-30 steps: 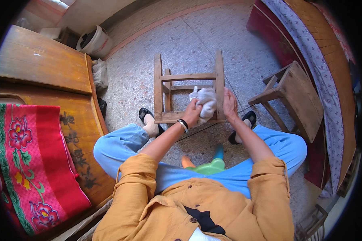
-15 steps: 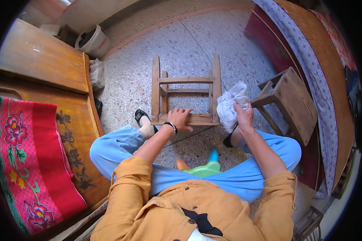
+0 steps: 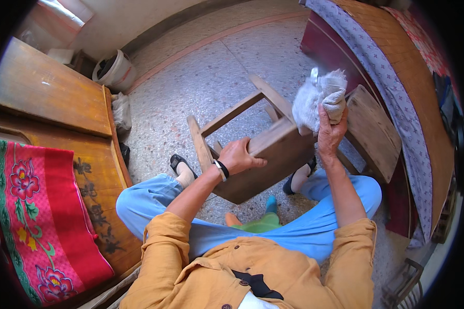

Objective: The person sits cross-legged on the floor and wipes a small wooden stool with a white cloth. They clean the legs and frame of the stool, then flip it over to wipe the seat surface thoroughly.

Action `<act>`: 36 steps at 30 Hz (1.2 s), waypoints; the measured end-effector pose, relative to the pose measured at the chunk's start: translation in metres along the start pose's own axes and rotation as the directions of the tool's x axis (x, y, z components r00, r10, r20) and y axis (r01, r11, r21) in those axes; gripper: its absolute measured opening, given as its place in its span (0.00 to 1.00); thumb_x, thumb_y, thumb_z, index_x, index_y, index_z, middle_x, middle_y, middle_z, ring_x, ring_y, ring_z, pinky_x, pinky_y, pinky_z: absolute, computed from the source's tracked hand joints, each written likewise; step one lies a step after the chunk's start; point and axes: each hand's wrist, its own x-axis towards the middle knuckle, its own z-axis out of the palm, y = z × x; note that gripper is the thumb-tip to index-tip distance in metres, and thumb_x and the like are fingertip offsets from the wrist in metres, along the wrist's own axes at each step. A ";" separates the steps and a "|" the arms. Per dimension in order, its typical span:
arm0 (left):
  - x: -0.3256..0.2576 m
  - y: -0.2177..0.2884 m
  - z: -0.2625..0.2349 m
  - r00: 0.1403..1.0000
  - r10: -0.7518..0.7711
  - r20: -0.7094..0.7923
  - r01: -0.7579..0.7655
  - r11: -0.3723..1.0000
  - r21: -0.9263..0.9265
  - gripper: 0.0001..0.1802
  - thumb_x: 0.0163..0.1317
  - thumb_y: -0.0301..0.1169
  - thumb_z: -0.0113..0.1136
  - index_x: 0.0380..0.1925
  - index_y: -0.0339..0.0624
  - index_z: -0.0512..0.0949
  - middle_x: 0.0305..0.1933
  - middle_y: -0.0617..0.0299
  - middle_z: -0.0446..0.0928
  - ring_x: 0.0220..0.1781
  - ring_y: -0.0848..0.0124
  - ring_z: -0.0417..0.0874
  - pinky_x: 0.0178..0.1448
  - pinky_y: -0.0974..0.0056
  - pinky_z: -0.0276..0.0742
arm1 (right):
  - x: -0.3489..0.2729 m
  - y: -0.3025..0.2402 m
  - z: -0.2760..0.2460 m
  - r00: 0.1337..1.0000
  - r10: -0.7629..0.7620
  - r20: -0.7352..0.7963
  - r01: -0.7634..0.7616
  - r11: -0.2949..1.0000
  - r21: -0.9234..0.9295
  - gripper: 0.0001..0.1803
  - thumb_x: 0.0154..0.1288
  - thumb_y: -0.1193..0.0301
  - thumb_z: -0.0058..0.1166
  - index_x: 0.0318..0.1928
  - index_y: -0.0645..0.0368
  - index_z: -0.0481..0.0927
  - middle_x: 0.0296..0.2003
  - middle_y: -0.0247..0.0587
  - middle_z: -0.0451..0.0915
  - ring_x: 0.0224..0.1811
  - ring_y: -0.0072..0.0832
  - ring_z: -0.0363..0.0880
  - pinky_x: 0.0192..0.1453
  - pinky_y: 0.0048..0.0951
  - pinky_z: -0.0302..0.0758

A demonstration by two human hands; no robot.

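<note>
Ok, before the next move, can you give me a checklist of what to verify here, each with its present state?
1. Left hand touching the near stool: ok, it lies over the seat's edge.
2. Cloth held: ok, bunched in the right hand.
3. Near stool upright: not ok, it is tilted, with its seat turned toward the person.
4. Near stool resting on the floor: cannot tell, its lower contact is unclear.
5. Cloth touching the near stool: cannot tell, they overlap in this one view.
6. Near stool apart from the other stool: cannot tell, the right hand partly hides the gap.
</note>
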 end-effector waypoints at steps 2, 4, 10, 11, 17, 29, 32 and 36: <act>-0.005 0.013 -0.011 0.996 -0.029 0.078 0.058 0.916 -0.397 0.34 0.43 0.47 0.74 0.43 0.31 0.76 0.35 0.56 0.80 0.38 0.73 0.80 0.39 0.66 0.76 | 0.001 -0.008 -0.005 0.995 -0.097 0.031 0.098 0.995 -0.027 0.31 0.60 0.71 0.61 0.62 0.62 0.64 0.55 0.41 0.71 0.54 0.28 0.70 0.59 0.30 0.67; -0.008 0.015 -0.019 0.998 0.002 0.062 0.037 0.779 -0.626 0.29 0.50 0.45 0.70 0.44 0.33 0.76 0.39 0.58 0.80 0.40 0.73 0.80 0.44 0.67 0.76 | -0.004 -0.016 -0.005 0.989 -0.139 0.052 0.138 0.990 0.007 0.33 0.59 0.69 0.62 0.63 0.62 0.64 0.56 0.42 0.69 0.56 0.31 0.69 0.61 0.32 0.65; 0.007 -0.013 -0.022 0.973 -0.002 0.229 0.221 0.271 -0.937 0.27 0.61 0.48 0.58 0.50 0.37 0.74 0.48 0.57 0.80 0.44 0.69 0.82 0.51 0.64 0.78 | -0.013 -0.042 0.001 0.802 -0.412 0.432 0.565 0.757 -0.327 0.38 0.51 0.54 0.64 0.61 0.56 0.69 0.52 0.45 0.72 0.51 0.42 0.71 0.58 0.40 0.64; 0.008 -0.017 -0.020 0.977 -0.007 0.211 0.206 0.250 -0.946 0.27 0.61 0.48 0.57 0.50 0.37 0.74 0.47 0.57 0.80 0.44 0.69 0.82 0.51 0.63 0.78 | -0.019 -0.046 0.003 0.750 -0.400 0.527 0.625 0.689 -0.367 0.38 0.50 0.53 0.64 0.61 0.54 0.70 0.51 0.44 0.73 0.51 0.41 0.71 0.57 0.41 0.64; 0.013 -0.049 -0.006 0.985 0.002 0.174 0.171 0.167 -0.971 0.23 0.68 0.46 0.48 0.50 0.38 0.75 0.50 0.58 0.79 0.46 0.68 0.82 0.52 0.64 0.77 | -0.097 -0.066 0.024 0.399 -0.246 0.883 0.744 0.650 -0.154 0.37 0.48 0.38 0.55 0.57 0.42 0.74 0.51 0.45 0.70 0.54 0.43 0.68 0.61 0.54 0.58; 0.032 -0.145 0.010 0.977 0.074 -0.198 -0.208 0.520 -0.829 0.28 0.72 0.47 0.40 0.61 0.36 0.66 0.58 0.59 0.72 0.52 0.70 0.76 0.59 0.63 0.73 | -0.040 0.016 0.163 0.582 -0.223 0.782 0.717 0.595 -0.364 0.17 0.61 0.54 0.52 0.51 0.36 0.79 0.58 0.40 0.67 0.64 0.46 0.60 0.62 0.54 0.57; 0.046 -0.139 0.015 0.993 -0.092 -0.073 -0.048 0.250 -0.967 0.28 0.71 0.48 0.43 0.60 0.37 0.67 0.57 0.61 0.72 0.52 0.71 0.76 0.59 0.64 0.72 | -0.019 0.027 0.187 0.647 -0.216 0.731 0.685 0.586 -0.433 0.16 0.61 0.54 0.52 0.48 0.37 0.79 0.56 0.41 0.68 0.61 0.45 0.61 0.58 0.54 0.60; 0.059 -0.172 0.024 0.966 0.055 -0.254 -0.248 0.486 -0.838 0.30 0.70 0.52 0.42 0.58 0.38 0.69 0.54 0.59 0.75 0.51 0.72 0.76 0.58 0.64 0.72 | -0.061 0.003 0.172 0.524 -0.302 0.797 0.790 0.523 -0.321 0.17 0.58 0.54 0.53 0.46 0.41 0.79 0.50 0.43 0.72 0.53 0.43 0.68 0.49 0.49 0.65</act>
